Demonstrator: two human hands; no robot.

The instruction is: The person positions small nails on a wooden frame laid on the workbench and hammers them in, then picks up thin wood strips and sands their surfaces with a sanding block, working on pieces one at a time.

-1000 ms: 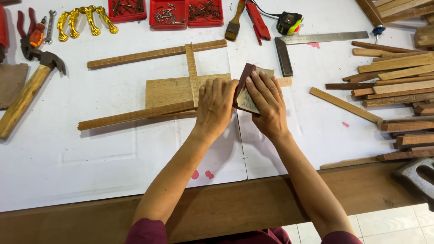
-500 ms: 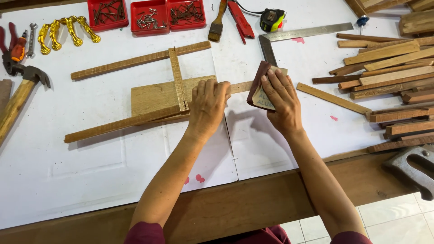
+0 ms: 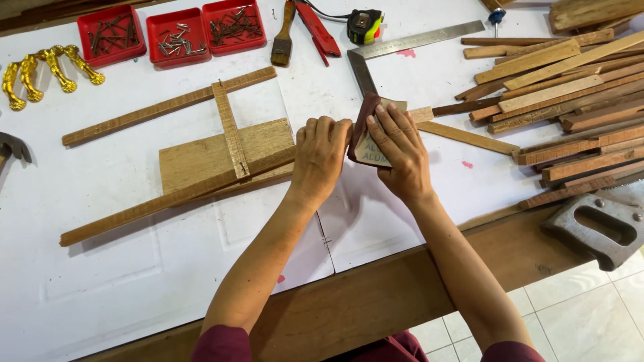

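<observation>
Bench point(image 3: 100, 295), white sheet over wood edge.
Wood offcut pile point(image 3: 570, 100), far right; handsaw point(image 3: 594, 228) at edge, well apart.
Slat frame point(image 3: 194, 164), centre-left: left hand point(image 3: 320, 157) pressing its end down, fingers curled tog.
Sandpaper pad point(image 3: 365, 134): right hand point(image 3: 397, 151), fingers spread, pinching it over slat end. Step: sanding, prob. Next stroke needs firm hold.
Steel square point(image 3: 402, 47), tape measure point(image 3: 365, 23), brush point(image 3: 282, 37), red nail trays point(image 3: 168, 30) behind; none obstructing.

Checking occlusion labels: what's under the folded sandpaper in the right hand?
The sandpaper in the right hand wraps a thin wood strip; only the strip's end sticks out past it. The covered part is hidden. The left hand presses the wood beside it.
</observation>
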